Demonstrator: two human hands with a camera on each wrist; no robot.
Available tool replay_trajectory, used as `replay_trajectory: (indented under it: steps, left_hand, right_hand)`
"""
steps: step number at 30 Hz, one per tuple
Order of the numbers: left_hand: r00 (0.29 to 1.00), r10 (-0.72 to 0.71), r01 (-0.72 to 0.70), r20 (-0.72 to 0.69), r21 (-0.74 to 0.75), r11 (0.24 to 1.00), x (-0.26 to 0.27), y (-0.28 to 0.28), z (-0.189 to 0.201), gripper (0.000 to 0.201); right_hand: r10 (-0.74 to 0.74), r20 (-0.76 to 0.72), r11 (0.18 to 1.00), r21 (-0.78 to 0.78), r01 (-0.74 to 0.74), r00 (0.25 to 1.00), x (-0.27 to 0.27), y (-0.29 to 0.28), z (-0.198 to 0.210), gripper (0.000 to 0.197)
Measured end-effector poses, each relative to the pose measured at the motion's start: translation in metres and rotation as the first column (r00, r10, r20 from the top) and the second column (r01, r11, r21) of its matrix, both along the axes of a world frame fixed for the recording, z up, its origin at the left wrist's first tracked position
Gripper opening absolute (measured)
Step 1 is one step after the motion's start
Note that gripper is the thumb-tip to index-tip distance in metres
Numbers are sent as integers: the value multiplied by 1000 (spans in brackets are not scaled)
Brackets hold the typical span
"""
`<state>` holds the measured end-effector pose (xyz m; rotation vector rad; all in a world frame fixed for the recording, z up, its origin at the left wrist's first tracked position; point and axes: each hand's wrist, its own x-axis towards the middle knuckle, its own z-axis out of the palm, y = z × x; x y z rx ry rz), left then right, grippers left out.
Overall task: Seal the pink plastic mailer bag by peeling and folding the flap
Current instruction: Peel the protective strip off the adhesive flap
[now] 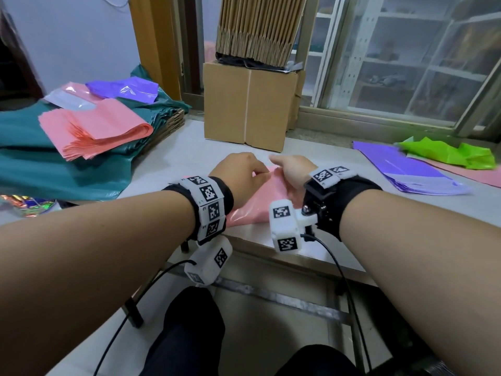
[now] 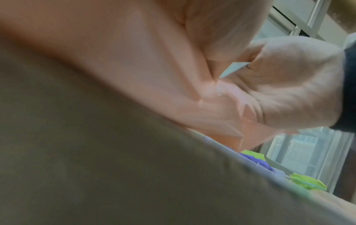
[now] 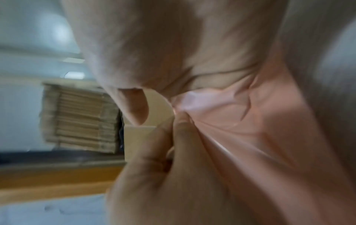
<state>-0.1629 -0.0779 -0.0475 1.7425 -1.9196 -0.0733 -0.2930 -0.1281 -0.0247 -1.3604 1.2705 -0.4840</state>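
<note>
Here both hands (image 1: 267, 172) pinch the pink mailer (image 1: 260, 204) on a white table (image 1: 176, 158) beside a window (image 1: 406, 63).

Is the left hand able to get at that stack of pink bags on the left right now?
Probably not at once: the left hand is busy pinching the pink mailer; the stack of pink bags itself lies uncovered.

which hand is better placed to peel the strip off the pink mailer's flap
Probably the right hand: a pale strip end sits at its grip, while the left hand pinches the pink mailer bag steady at the same edge.
</note>
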Motion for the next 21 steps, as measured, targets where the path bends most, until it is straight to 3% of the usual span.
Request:
replay_trajectory:
  steps: [2, 3, 7, 10, 12, 15, 18, 21]
  left_hand:
    - [1000, 17, -17, 15, -14, 1000, 2, -1, 2, 28]
    - [999, 30, -30, 10, -13, 999, 5, 0, 3, 29]
    - [998, 50, -50, 36, 16, 999, 15, 4, 4, 30]
    - [999, 23, -29, 44, 148, 989, 15, 5, 1, 37]
    - [990, -18, -20, 138, 274, 962, 12, 1, -4, 43]
    - [929, -124, -58, 348, 468, 882, 6, -5, -8, 59]
    - [946, -139, -11, 291, 461, 887, 4, -8, -1, 61]
    - [980, -92, 8, 178, 426, 905, 5, -10, 6, 53]
  right_hand:
    - [22, 173, 992, 120, -43, 985, 6, 1, -1, 57]
    - [24, 181, 991, 124, -47, 983, 8, -1, 1, 58]
    - [33, -90, 999, -23, -35, 995, 8, 1, 6, 51]
    - [-25, -221, 991, -136, -5, 975, 0, -5, 5, 37]
    - [-71, -302, 973, -229, 0, 951, -9, -12, 3, 26]
    - [-95, -471, 922, -373, -100, 877, -24, -21, 0, 36]
    - [-14, -543, 922, -332, -199, 839, -26, -18, -3, 41]
    - [9, -673, 866, -364, -342, 739, -20, -20, -6, 53]
